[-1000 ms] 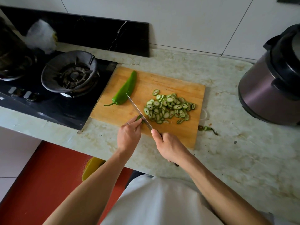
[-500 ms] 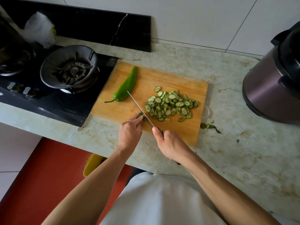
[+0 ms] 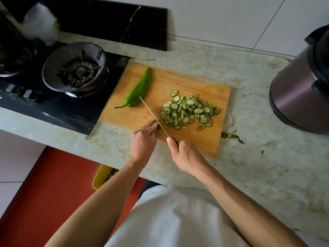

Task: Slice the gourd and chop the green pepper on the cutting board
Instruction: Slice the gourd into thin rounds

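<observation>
Wooden board (image 3: 178, 82): one pepper (image 3: 139, 90), one knife (image 3: 153, 114).

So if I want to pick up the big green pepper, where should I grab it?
Probably grip the green pepper across its thick lower part, just above the stem, coming from the stove side on its left. It lies flat on the cutting board, and the knife tip sits right by its other side, so keep fingers away from there.
</observation>
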